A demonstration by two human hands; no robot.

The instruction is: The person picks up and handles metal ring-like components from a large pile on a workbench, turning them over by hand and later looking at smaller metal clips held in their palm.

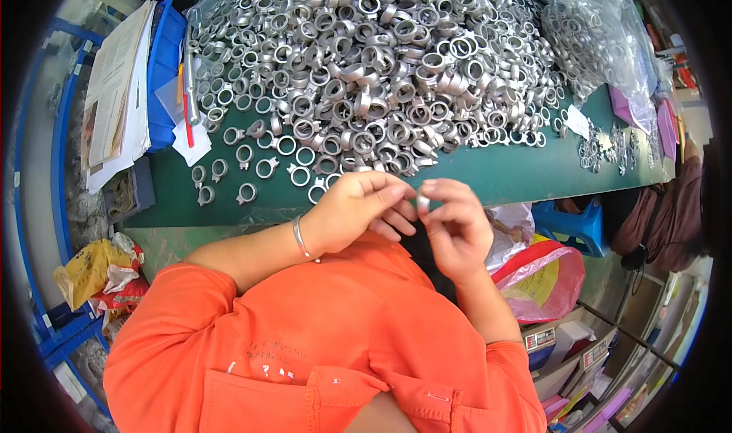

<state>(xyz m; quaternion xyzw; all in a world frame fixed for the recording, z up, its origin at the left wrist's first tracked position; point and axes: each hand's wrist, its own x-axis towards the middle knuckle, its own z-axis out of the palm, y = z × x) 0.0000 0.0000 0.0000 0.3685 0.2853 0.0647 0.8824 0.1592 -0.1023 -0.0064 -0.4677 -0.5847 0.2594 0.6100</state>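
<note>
Just past the table's near edge, my right hand [459,231] pinches a small silver metal ring [423,202] between thumb and fingers. Close on its left is my left hand [364,208], its fingers loosely bent and a little apart, with the fingertips beside the ring. I cannot make out whether they touch it. A metal bangle circles my left wrist. Beyond both hands, a big heap of similar silver rings [381,67] with small lugs covers much of the green table [488,177]. Several loose rings [246,193] lie at the heap's left front.
A blue bin [165,74] with papers [118,90] stands at the left. Clear bags of metal parts [591,44] sit far right, near small loose parts [610,149]. Below the table's right side are a blue plastic item [572,225] and a pink-lined bag [545,284].
</note>
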